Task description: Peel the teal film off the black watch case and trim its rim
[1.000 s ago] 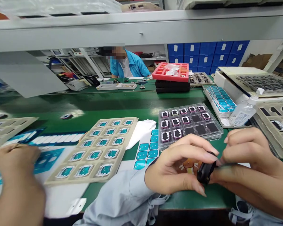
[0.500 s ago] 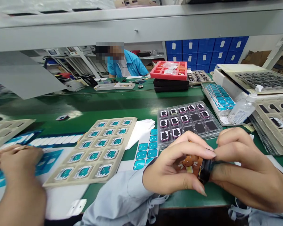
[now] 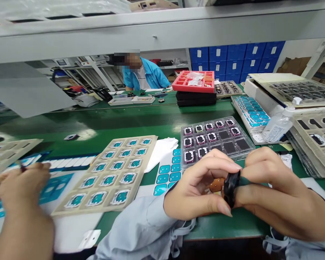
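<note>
My left hand [image 3: 197, 191], in a pale grey sleeve, and my right hand [image 3: 281, 196] meet just above the near edge of the green bench [image 3: 141, 119]. Together they pinch a small black frame-shaped part [image 3: 229, 187] held on edge between thumbs and fingertips. Directly behind my hands sits a clear plastic tray [image 3: 245, 153] holding several pink-rimmed black parts and some bare pockets. Under my left hand a small orange-brown cartoon sticker [image 3: 216, 185] shows.
A beige tray of teal-centred parts [image 3: 112, 171] lies left, with a sheet of teal stickers [image 3: 169, 169] and a white cloth [image 3: 162, 150]. Another person's hand [image 3: 21, 191] works at far left. A clear bottle [image 3: 278, 124] and stacked trays [image 3: 314, 141] stand right. A co-worker sits across.
The black part has been turned more upright between my fingers and lifted slightly. The other person's hand at far left has shifted a little.
</note>
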`<state>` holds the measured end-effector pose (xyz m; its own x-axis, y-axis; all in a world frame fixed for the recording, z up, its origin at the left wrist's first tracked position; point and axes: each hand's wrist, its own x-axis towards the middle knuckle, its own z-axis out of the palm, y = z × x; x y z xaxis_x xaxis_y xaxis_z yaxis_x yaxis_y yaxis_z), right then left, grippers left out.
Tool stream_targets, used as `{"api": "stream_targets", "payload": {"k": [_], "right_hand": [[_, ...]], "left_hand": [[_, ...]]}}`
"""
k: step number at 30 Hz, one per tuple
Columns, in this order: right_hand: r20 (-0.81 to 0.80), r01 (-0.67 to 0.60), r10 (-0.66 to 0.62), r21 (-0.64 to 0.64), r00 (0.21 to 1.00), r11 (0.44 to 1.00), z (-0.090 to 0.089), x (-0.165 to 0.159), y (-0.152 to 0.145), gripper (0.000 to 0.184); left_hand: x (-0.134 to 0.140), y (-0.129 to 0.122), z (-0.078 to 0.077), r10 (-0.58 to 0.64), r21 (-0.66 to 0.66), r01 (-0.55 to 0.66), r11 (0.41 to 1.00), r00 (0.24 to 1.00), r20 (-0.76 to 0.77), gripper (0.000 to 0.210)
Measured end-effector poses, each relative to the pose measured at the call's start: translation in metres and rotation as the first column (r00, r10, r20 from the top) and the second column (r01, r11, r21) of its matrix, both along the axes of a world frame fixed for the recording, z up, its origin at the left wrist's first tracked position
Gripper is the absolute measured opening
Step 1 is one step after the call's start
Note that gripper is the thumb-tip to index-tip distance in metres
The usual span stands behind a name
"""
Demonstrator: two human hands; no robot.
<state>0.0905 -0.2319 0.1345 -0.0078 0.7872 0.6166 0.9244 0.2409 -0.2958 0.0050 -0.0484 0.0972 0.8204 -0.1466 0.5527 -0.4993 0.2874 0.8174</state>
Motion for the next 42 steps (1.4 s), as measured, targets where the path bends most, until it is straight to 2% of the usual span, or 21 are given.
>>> {"api": "stream_targets", "payload": {"k": [7,13,19,25,28,31,34,36,38,42], "right_hand": [[-0.048,0.041,-0.039,0.045,0.998,0.998,-0.007,-0.001,0.003,0.021],[-0.017,0.037,-0.036,0.055,0.999,0.998,-0.003,-0.002,0.003,0.024],[0.008,0.013,-0.013,0.022,1.0,1.0,-0.001,0.0,0.003,0.018],[0.036,0.056,-0.056,-0.007,0.998,0.998,0.002,0.0,0.004,0.022],[0.017,0.076,-0.075,-0.025,0.997,0.997,0.004,0.0,-0.001,0.022],[0.006,0.106,-0.106,0.037,0.994,0.994,0.007,0.003,-0.007,0.018],[0.129,0.175,-0.198,0.172,0.972,0.97,0.011,0.006,-0.01,0.019],[0.244,0.237,-0.309,0.283,0.919,0.929,0.011,0.007,-0.009,0.021],[0.293,0.273,-0.391,0.372,0.872,0.887,0.007,0.007,-0.006,0.023],[0.276,0.277,-0.394,0.381,0.877,0.882,-0.007,0.005,0.0,0.025]], "left_hand": [[0.0,0.0,0.0,0.0,-0.03,-0.001,1.0,0.998,-0.063,0.041],[0.0,-0.002,-0.001,-0.003,-0.059,-0.002,0.998,0.997,-0.079,0.041],[-0.001,-0.001,0.0,-0.013,-0.038,0.009,0.999,0.995,-0.095,0.041],[0.0,0.001,0.002,-0.003,-0.001,0.003,1.0,0.997,-0.072,0.042],[0.0,0.002,0.001,-0.006,-0.027,0.004,1.0,0.997,-0.074,0.041],[0.001,0.0,-0.004,-0.105,-0.151,0.085,0.985,0.986,-0.131,0.039],[0.002,-0.006,-0.009,-0.186,-0.284,0.112,0.952,0.95,-0.252,0.039],[0.003,-0.011,-0.01,-0.196,-0.32,0.094,0.943,0.933,-0.302,0.041],[0.003,-0.016,-0.01,-0.215,-0.342,0.102,0.934,0.926,-0.31,0.04],[0.002,-0.019,-0.01,-0.175,-0.372,0.032,0.928,0.917,-0.359,0.039]]}}
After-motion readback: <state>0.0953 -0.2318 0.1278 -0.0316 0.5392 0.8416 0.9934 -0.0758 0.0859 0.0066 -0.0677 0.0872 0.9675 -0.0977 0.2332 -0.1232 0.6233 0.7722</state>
